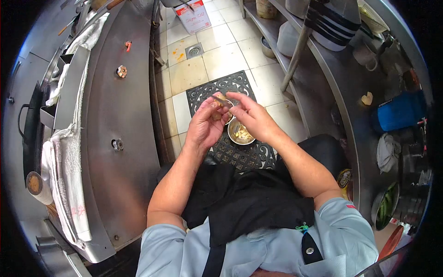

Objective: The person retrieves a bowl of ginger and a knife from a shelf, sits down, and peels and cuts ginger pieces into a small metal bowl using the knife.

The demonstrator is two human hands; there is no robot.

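Over the floor mat, my left hand [205,122] is closed around a small yellowish-brown piece of food [222,97], mostly hidden by the fingers. My right hand [253,119] meets it from the other side, fingers bent around a small metal blade [220,100] that lies against the piece. Its handle is covered by the hand. Below them a steel bowl [242,142] holds pale yellow bits. Part of a second container [230,116] shows between the hands, its contents hard to make out.
A black patterned mat [237,159] lies on the tiled floor, with a drain [194,50] and a soya oil box [193,17] beyond. A steel counter [104,92] runs along the left. Shelves on the right hold a blue container [400,112] and a bowl of green vegetables [386,205].
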